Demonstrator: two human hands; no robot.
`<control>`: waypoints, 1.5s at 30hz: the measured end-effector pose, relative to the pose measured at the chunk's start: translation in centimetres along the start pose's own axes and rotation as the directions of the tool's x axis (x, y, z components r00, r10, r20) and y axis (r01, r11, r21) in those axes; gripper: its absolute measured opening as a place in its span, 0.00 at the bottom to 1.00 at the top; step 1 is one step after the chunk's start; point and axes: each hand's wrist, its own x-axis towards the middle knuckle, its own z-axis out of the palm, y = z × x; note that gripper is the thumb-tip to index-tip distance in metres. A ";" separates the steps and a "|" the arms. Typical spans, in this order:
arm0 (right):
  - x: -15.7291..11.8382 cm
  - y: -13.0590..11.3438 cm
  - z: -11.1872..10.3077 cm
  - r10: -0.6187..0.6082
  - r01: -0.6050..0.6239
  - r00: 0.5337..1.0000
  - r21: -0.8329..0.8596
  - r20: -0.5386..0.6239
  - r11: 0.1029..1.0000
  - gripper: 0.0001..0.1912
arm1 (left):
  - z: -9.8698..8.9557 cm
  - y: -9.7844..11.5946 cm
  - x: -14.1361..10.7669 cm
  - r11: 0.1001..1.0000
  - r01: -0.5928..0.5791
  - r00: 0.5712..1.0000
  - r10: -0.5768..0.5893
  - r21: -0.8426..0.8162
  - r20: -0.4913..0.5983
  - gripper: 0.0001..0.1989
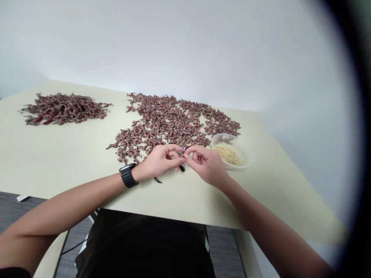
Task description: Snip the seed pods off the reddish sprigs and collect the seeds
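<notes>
2 narrow grips meet above a pale cream-green counter (72,166): the left hand (158,162), with a black link-band watch (128,175) on its wrist, and the right hand (206,164) come together at the fingertips. Thumbs and fingers curl into tight pinches around a tiny dark piece (180,153), too small to make out, and which hand actually holds it cannot be told. For work this fine, keeping the fingertips close and the forearms low looks sound, since it steadies such a small thing.

Just under the hands lies a slim, glossy dark sliver (182,168), with a similar one (158,180) further left on the bare surface. Beyond the fingers spreads a wide single layer of small, twisted reddish-brown pieces (171,123), their rough, curled shapes tangling loosely at the edges. Further left sits a denser heap of the same stuff (65,109), with a few darker red stems (43,121) at its near edge. A clear plastic tub (228,143) stands beside the right hand, holding a shallow bed of pale yellow grains (227,155).
</notes>
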 end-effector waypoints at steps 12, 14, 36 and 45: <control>0.0 -0.1 0.2 0.027 -0.026 0.999 -0.018 0.037 1.000 0.03 | 0.3 -0.5 -0.1 0.973 -0.059 0.996 0.074 0.222 -0.059 0.15; -0.1 -0.2 0.3 0.023 -0.022 0.999 -0.032 0.031 0.999 0.02 | 0.3 -0.6 -0.1 0.954 -0.069 0.992 0.096 0.292 -0.081 0.15; -0.7 0.0 2.2 0.021 -0.034 0.997 -0.170 -0.079 0.985 0.02 | 0.7 -0.6 -0.2 0.839 -0.086 0.976 0.179 0.537 -0.123 0.15; -0.2 -0.3 1.9 0.279 -0.277 0.960 0.182 0.019 0.943 0.06 | 0.8 -0.9 -0.4 0.699 -0.083 0.977 0.197 0.710 -0.080 0.17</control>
